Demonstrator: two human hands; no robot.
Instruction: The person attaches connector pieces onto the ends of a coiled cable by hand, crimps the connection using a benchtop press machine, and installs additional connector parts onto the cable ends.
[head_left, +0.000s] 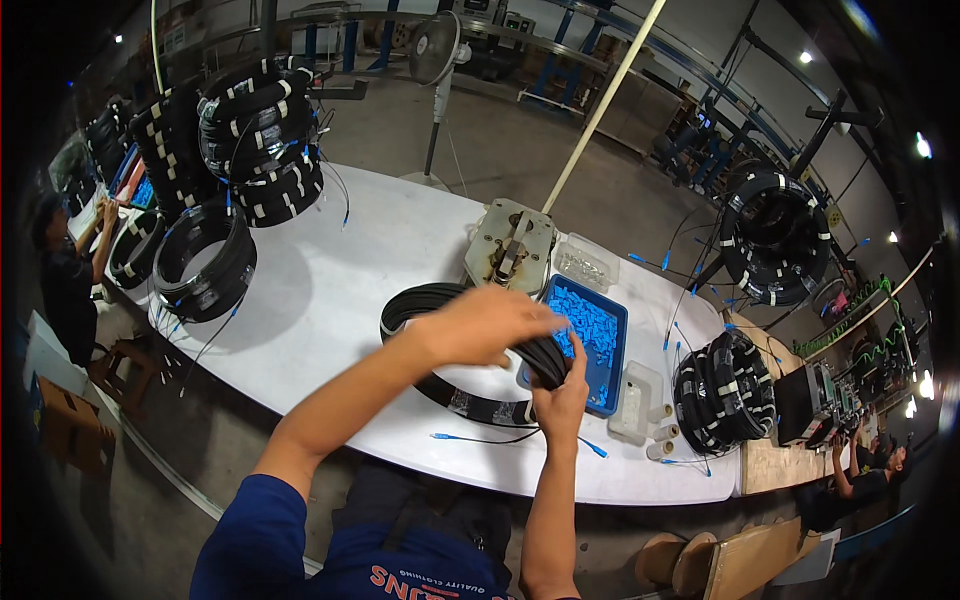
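Observation:
A coil of black cable (478, 407) stands tilted on the white table in front of me. My right hand (562, 392) grips its right side, thumb up and fingers around the bundled strands. Across the top of the coil reaches my left hand (490, 325), close to my right thumb; motion smears its fingers, so I cannot tell whether it holds anything. A clear wrap covers part of the coil's lower band. Cable ends with blue connectors (594, 449) lie on the table below my right hand. Behind the coil is a grey metal device (510, 250).
A blue tray (622, 345) of small blue parts sits beside my right hand, near clear plastic boxes (630, 402) and small rolls (660, 450). Finished-looking coils stand at left (205, 262) and right (725, 390). A pole (605, 105) rises behind the table. Other people work at both sides.

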